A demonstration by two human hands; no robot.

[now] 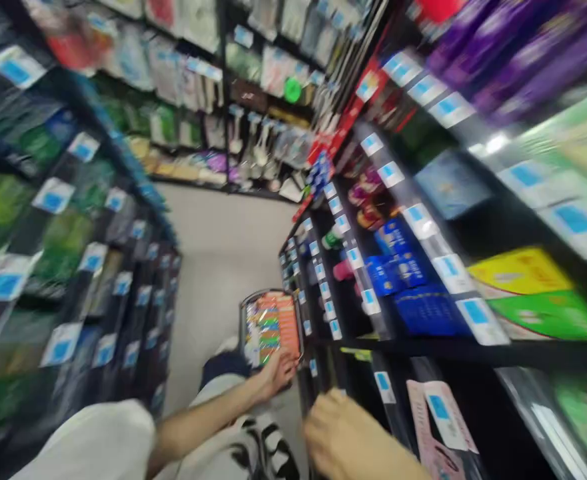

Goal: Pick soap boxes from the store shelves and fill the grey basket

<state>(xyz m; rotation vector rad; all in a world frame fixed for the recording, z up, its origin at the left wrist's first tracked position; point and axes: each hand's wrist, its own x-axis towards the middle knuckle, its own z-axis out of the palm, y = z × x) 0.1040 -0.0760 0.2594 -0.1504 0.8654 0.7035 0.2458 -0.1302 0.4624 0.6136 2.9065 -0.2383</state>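
The left hand (277, 375) is clasping the near edge of the basket (242, 327), probably steadying its packets (268, 327) beside the right shelves (443, 352); the right hand (336, 427) is hovering nearer, its blurred grip impossible to tell.

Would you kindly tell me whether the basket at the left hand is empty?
The basket is not empty: several colourful packages show inside it.

My sleeve (98, 443) is white, my top (246, 457) white with black patches. My basket (242, 327) is black-rimmed, the packs (288, 320) in it orange; the floor (206, 267) is pale grey.
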